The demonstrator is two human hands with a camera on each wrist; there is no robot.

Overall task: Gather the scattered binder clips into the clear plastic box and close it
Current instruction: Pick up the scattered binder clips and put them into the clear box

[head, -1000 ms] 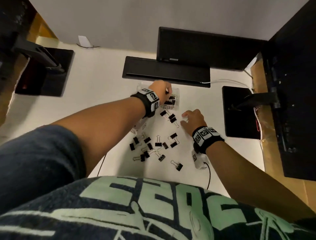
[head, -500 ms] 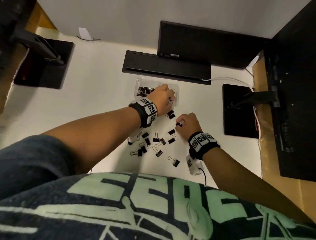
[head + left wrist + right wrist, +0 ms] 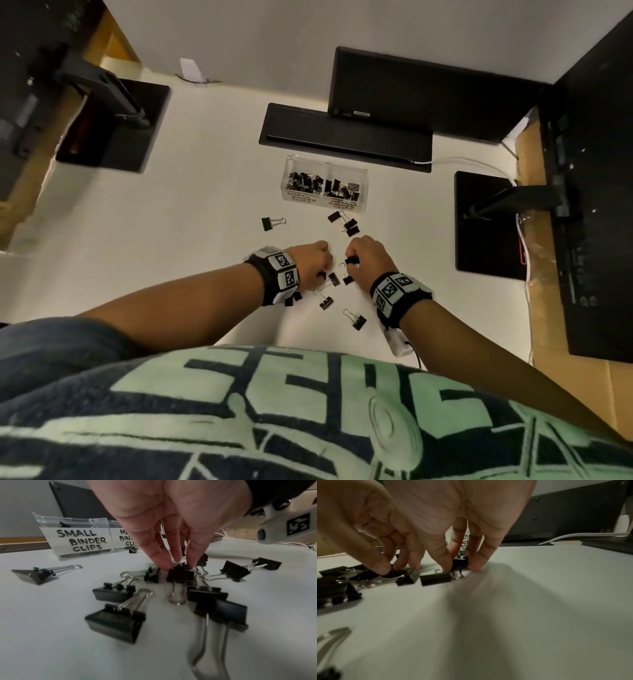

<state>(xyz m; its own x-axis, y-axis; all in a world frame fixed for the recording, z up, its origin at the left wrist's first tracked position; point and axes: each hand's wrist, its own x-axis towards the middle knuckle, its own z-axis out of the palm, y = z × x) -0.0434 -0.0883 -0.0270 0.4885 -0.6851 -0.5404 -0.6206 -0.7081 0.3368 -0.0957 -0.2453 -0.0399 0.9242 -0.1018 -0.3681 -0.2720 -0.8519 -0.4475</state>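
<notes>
The clear plastic box [image 3: 361,178] stands open at the back of the white table, with black clips in both compartments; its labels read small and medium binder clips [image 3: 80,540]. Several black binder clips [image 3: 325,303] lie scattered in front of it, one alone to the left [image 3: 269,223]. My left hand [image 3: 178,563] reaches down into the pile and pinches a black clip [image 3: 180,574] with its fingertips. My right hand [image 3: 388,568], just to the right of it, pinches another black clip [image 3: 393,573] between thumb and fingers. A further clip [image 3: 459,562] sits between its other fingers.
A black flat bar [image 3: 342,137] and a dark screen [image 3: 411,89] lie behind the box. Black monitor bases stand at the left [image 3: 116,126] and the right [image 3: 486,222]. A white cable [image 3: 462,160] runs along the back right.
My left hand has come back from the box to the scattered pile and taken hold of a clip. My right hand has drawn slightly closer to me, still among the clips.
</notes>
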